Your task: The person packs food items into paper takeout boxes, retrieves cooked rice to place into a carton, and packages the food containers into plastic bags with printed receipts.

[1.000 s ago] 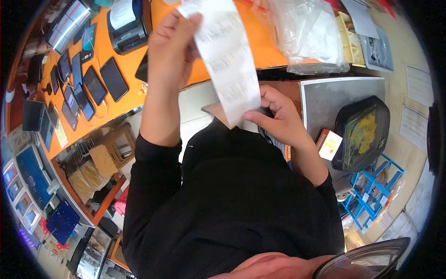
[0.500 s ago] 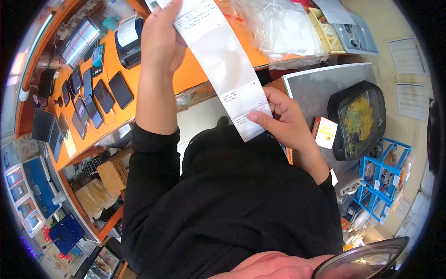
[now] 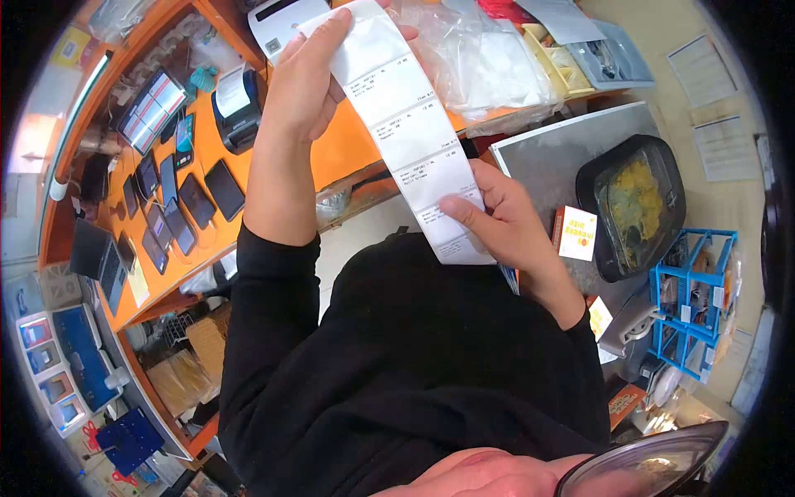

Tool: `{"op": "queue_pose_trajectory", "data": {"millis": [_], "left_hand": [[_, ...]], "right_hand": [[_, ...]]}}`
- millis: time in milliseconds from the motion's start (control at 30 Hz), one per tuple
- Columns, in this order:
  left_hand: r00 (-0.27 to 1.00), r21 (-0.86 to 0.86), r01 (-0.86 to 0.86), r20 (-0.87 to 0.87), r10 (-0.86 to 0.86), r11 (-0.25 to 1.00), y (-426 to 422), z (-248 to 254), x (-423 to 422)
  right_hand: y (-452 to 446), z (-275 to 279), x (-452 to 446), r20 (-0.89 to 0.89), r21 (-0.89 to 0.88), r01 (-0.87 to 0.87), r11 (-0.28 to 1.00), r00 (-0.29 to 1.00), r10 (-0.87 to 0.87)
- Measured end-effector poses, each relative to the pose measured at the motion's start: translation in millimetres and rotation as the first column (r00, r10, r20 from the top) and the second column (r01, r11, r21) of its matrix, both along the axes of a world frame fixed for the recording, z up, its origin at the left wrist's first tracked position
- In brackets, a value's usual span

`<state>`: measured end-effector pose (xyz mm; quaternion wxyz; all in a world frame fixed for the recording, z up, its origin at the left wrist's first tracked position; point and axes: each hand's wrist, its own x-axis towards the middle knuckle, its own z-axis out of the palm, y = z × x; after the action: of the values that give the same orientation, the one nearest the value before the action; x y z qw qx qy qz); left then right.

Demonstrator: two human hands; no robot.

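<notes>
A long white strip of printed order labels point(image 3: 406, 116) stretches diagonally between my hands, with several short blocks of black text along it. My left hand point(image 3: 310, 79) is closed on its upper part, thumb on the front face and fingers mostly behind. Lower down, my right hand point(image 3: 509, 215) pinches the strip near its bottom end, thumb on the print and fingers behind the edge. The loose lower end hangs just in front of my black top. Behind my left hand stands a white label printer point(image 3: 277, 25), partly hidden.
Several phones point(image 3: 197, 200) lie on the orange counter point(image 3: 331, 166), beside a black receipt printer point(image 3: 238, 108) and a laptop point(image 3: 99, 257). Clear plastic bags point(image 3: 480, 66) are at the back. Rightward, a black lidded container point(image 3: 633, 207) and a small box point(image 3: 574, 234) sit on a grey surface.
Different text blocks now show between my hands, and the strip's lower end hangs slightly further below my right hand. The view has shifted slightly, bringing the white printer into sight.
</notes>
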<state>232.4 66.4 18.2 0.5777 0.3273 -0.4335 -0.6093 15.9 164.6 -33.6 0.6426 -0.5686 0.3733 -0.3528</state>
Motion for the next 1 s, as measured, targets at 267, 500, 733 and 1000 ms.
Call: {"op": "queue_pose_trajectory", "data": {"millis": [267,500,733,1000], "left_hand": [[0.965,-0.006,0.120,0.237,-0.115,0.993,38.7,-45.6,-38.6],[0.999,-0.071,-0.011,-0.047,0.007,0.997,-15.3,-32.4,-14.9],[0.987,-0.056,0.008,-0.160,-0.017,0.998,-22.2,-34.1,-9.2],[0.996,-0.058,0.052,-0.066,-0.055,0.997,-20.4,-40.5,-34.1]], "right_hand": [[-1.4,3.0,4.6,0.205,-0.038,0.204,0.978,0.960,-0.193],[13.8,5.3,-3.8,0.084,-0.013,0.032,0.999,0.996,-0.030],[20.7,2.9,-5.0,0.071,-0.011,0.026,1.000,0.997,-0.025],[35.3,-18.1,-21.9,0.076,0.045,0.090,0.995,0.993,-0.093]]}}
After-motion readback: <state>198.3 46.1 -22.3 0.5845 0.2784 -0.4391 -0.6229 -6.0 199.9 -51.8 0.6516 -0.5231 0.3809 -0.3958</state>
